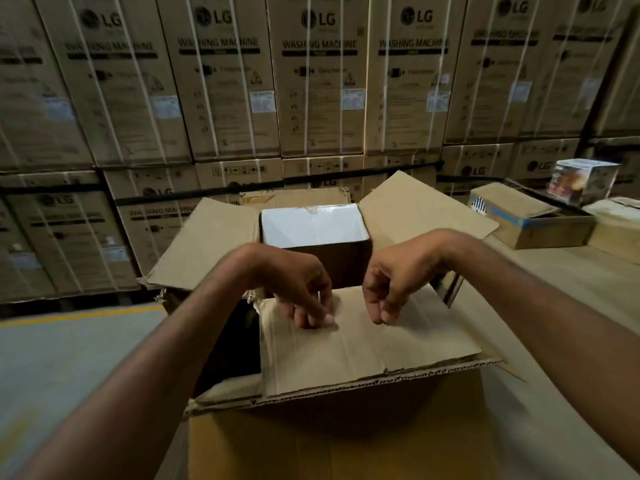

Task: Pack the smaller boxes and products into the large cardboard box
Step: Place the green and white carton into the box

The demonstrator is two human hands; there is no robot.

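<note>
One large open cardboard box (332, 427), four flaps (363, 337) showing. One white-topped box (313, 225) inside it at the far end. Two hands: left hand (298, 285), right hand (394, 282). Far right: one open carton (530, 216) and one printed product box (581, 181). Stacked washing machine cartons (318, 81) behind: count uncertain, two tiers visible.

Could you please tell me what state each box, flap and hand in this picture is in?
Large cardboard box: open, flaps spread.
Near flap: folded inward, under both hands.
White-topped box: inside the large box, closed.
Blue-printed carton: open, on the right.
Left hand: empty, fingertips on the flap.
Right hand: empty, fingers curled.
</note>
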